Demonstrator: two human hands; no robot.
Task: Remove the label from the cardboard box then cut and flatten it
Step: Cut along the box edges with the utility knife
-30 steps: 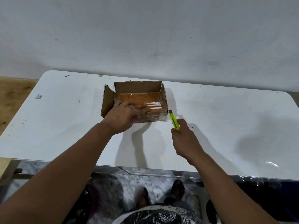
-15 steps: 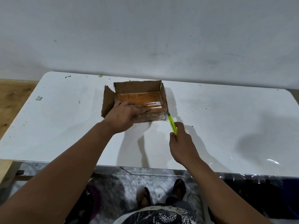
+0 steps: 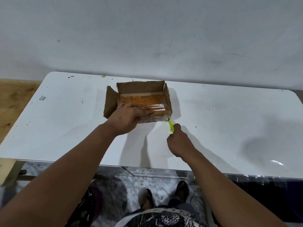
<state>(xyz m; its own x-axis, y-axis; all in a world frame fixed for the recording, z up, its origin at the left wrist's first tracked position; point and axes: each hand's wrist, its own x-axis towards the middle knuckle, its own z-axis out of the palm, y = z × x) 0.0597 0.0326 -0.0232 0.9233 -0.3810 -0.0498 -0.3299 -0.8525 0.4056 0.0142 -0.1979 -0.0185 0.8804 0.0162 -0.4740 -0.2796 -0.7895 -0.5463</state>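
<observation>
A small brown cardboard box (image 3: 141, 89) lies on the white table (image 3: 65, 128) with its flaps standing up and glossy orange tape across its upper face. My left hand (image 3: 129, 115) rests flat on that taped face, fingers straight and pointing right. My right hand (image 3: 178, 141) grips a neon yellow utility knife (image 3: 170, 126), whose tip touches the box's near right corner at table level. A strip of clear tape with a bit of white label (image 3: 159, 106) shows just past my left fingertips.
A pale wall rises right behind the table. A small white scrap (image 3: 42, 97) lies near the table's left edge, and a wooden surface (image 3: 14, 99) adjoins it. Plastic film (image 3: 262, 176) wraps the front right edge. My feet stand on a patterned floor below.
My right hand has drawn the knife down and slightly left, from beside the box's right wall to its near right bottom corner. My left hand has stayed on the box.
</observation>
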